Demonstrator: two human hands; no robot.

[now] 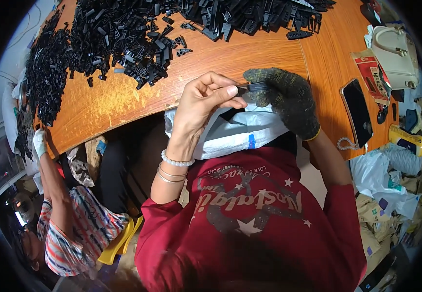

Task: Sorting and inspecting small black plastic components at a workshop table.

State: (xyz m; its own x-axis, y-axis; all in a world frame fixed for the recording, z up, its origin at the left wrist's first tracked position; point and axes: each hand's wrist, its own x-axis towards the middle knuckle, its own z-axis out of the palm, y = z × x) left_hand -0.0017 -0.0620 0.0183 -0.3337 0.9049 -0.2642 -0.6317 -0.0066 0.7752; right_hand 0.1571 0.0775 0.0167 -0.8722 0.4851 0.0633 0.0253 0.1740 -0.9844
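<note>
Black part (257, 87), gripped by left hand (202, 100) and gloved right hand (292, 101), seems underway. Heaps (118, 36) may be done or waiting.

1 phone (357, 113), 1 handbag (395, 56), 1 red packet (372, 77). Held black parts (257, 87): count unclear. Piled black parts (138, 46): too many.

Bare left hand (202, 97) at 12 o'clock, thumb (223, 94) and forefinger pinched, gloved right hand (292, 103) at 2 o'clock, left forearm (180, 141) angled toward 1, right forearm (330, 158) toward 11
</note>
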